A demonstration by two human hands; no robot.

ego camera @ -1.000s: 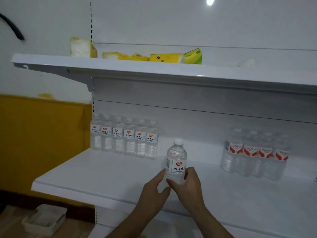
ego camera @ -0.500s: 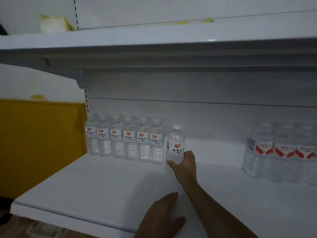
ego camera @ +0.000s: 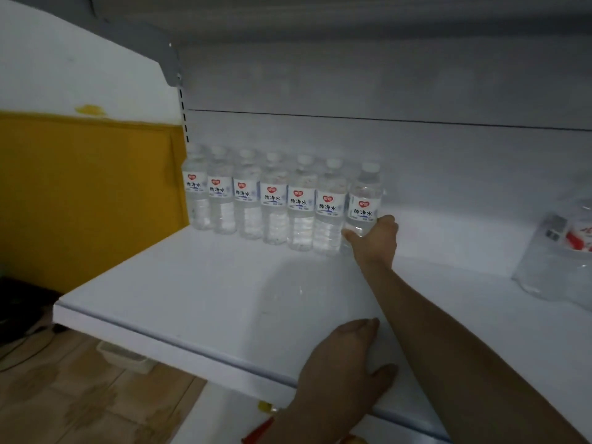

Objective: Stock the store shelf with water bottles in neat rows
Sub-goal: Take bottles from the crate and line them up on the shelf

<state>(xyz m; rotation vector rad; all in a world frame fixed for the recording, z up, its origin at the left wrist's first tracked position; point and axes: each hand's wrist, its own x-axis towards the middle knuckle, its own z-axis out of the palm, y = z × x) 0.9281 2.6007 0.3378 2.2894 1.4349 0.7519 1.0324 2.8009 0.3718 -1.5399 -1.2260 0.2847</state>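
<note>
On the white shelf point(ego camera: 198, 302), the right hand point(ego camera: 374, 241) grips the bottle point(ego camera: 363, 203) at the row's point(ego camera: 262, 200) three o'clock end, the left hand point(ego camera: 346, 363) rests flat with fingers relaxed; a careless release could topple the neighbours.

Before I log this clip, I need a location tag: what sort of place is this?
Most likely a small shop. A white metal shelf holds a row of matching water bottles along its back, the right hand grips another bottle at the row's end, and a wrapped pack waits nearby.
</note>
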